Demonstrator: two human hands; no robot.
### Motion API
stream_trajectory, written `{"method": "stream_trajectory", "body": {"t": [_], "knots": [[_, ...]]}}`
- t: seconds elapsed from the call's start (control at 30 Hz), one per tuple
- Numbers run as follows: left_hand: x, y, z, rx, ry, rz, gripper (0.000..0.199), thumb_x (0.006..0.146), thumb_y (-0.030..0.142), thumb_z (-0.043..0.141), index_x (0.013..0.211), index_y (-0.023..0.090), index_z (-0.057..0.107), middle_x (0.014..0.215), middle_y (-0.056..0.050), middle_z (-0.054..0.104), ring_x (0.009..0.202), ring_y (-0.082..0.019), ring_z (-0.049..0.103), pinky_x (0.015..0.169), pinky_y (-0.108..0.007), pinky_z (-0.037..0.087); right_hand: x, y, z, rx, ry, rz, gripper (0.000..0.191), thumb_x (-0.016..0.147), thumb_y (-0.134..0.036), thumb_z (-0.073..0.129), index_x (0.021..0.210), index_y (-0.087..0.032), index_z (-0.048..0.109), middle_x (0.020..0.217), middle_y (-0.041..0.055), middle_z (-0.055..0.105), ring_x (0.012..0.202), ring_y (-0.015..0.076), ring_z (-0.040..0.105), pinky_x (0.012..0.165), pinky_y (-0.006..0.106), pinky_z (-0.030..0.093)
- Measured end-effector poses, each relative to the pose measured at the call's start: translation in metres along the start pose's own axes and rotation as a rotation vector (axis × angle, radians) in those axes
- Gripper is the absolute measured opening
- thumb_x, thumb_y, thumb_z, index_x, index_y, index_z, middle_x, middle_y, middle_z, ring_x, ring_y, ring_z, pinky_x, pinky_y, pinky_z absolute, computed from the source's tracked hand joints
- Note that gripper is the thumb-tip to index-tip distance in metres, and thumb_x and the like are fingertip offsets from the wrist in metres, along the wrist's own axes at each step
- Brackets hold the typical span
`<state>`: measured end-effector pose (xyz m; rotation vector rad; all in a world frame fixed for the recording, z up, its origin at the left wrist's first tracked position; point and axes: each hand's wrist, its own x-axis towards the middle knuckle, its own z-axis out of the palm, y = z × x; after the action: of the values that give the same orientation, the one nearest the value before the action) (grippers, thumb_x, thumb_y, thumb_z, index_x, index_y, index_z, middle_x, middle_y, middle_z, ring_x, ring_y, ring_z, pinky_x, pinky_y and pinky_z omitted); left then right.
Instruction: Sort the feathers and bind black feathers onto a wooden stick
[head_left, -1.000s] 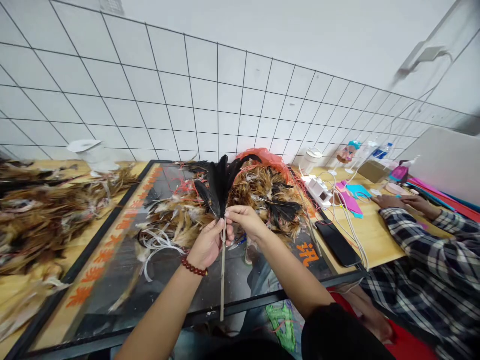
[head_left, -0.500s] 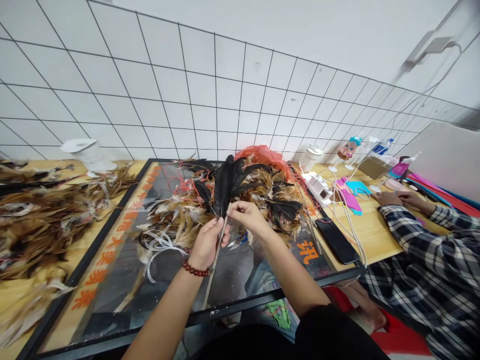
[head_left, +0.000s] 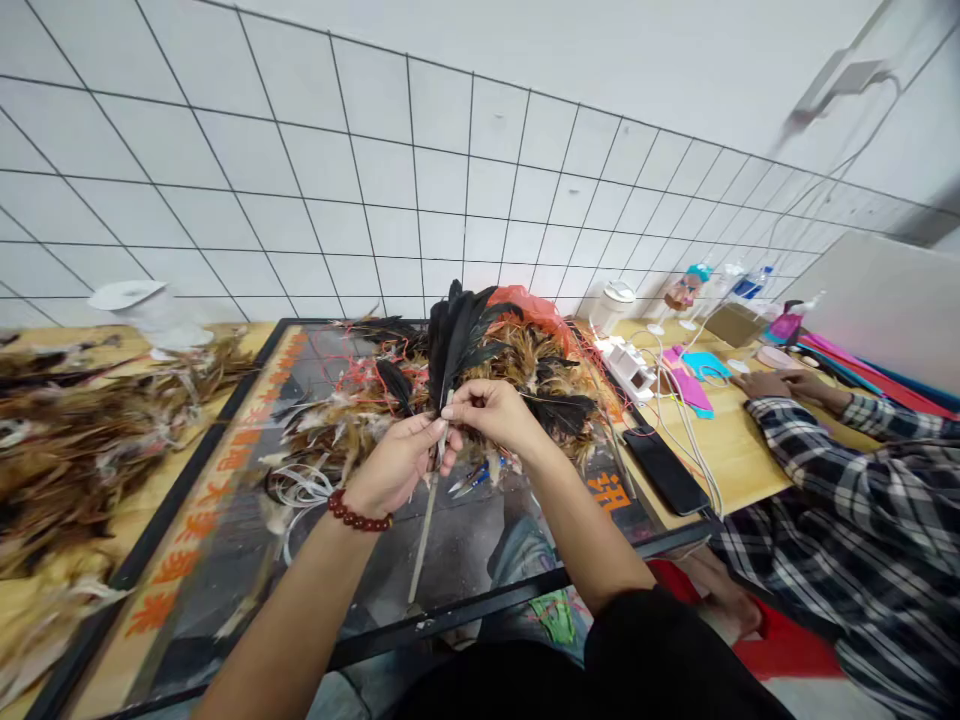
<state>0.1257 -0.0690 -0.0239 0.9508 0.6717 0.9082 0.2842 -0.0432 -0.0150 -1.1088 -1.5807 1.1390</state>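
My left hand (head_left: 405,460), with a beaded bracelet at the wrist, is closed around a thin pale stick (head_left: 424,540) whose lower end slants down toward me. A fan of long black feathers (head_left: 454,335) stands up from the stick's top end. At the feathers' base the fingers of my right hand (head_left: 495,415) are pinched together, touching the quills just above my left fingertips. Exactly what lies between them is partly hidden. Behind and around my hands spreads a pile of brown feathers (head_left: 341,430). Small blue-handled snips (head_left: 470,480) lie just below my right hand.
White strips (head_left: 304,490) lie on the black-framed glass top (head_left: 375,570). More brown feathers (head_left: 82,440) cover the wood at left. A red plastic bag (head_left: 532,310), a phone (head_left: 665,470) and cables are at right, beside a co-worker in a plaid sleeve (head_left: 795,450).
The view has shifted slightly. My right hand has come closer over the base of the black feathers, and the feathers lean a little more to the right. Both hands keep their grip.
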Motion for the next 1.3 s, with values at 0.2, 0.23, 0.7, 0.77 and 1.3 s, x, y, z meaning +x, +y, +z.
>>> {"method": "stream_trajectory", "body": {"t": [0.2,0.23,0.7,0.77,1.3], "knots": [[0.011,0.015,0.0,-0.119,-0.032,-0.009,0.016,0.082,0.023,0.071,0.081,0.01,0.061,0.059,0.002,0.046,0.046,-0.006,0.041,0.042,-0.015,0.035,0.007,-0.008,-0.041,-0.12,0.033,-0.069,0.034,0.07,-0.047,0.076,0.08,-0.015,0.069,0.07,-0.001,0.064,0.062,0.01,0.052,0.061,0.023,0.041],[0.014,0.02,0.0,-0.173,-0.001,-0.004,0.011,0.085,0.019,0.067,0.081,0.01,0.061,0.059,0.003,0.043,0.045,-0.005,0.038,0.04,-0.014,0.032,0.005,-0.009,-0.054,-0.23,0.121,-0.083,0.03,0.073,-0.044,0.074,0.084,-0.016,0.07,0.073,-0.0004,0.066,0.064,0.0106,0.054,0.063,0.023,0.042],[0.011,0.059,-0.008,-0.277,0.055,0.047,0.019,0.094,0.009,0.044,0.081,0.009,0.058,0.061,0.003,0.041,0.043,-0.004,0.037,0.037,-0.012,0.03,-0.03,0.018,-0.108,-1.55,0.074,0.135,0.024,0.086,-0.019,0.053,0.102,-0.017,0.071,0.11,0.0127,0.069,0.109,0.0282,0.058,0.094,0.041,0.035],[0.011,0.055,-0.004,-0.27,0.042,0.053,0.017,0.093,0.01,0.047,0.081,0.009,0.059,0.061,0.002,0.042,0.043,-0.005,0.039,0.037,-0.013,0.031,-0.033,0.0,-0.113,-1.573,0.147,0.029,0.027,0.087,-0.015,0.049,0.103,-0.016,0.07,0.104,0.0117,0.07,0.105,0.0275,0.058,0.095,0.043,0.033],[0.016,0.014,0.028,-0.103,-0.003,-0.013,0.016,0.086,0.023,0.065,0.083,0.016,0.051,0.062,0.001,0.053,0.047,-0.009,0.047,0.042,-0.02,0.041,-0.014,-0.09,-0.038,-1.724,-0.212,-0.886,0.014,0.092,-0.02,0.057,0.085,-0.021,0.07,0.086,0.0018,0.061,0.093,0.0187,0.049,0.112,0.054,0.02]]}}
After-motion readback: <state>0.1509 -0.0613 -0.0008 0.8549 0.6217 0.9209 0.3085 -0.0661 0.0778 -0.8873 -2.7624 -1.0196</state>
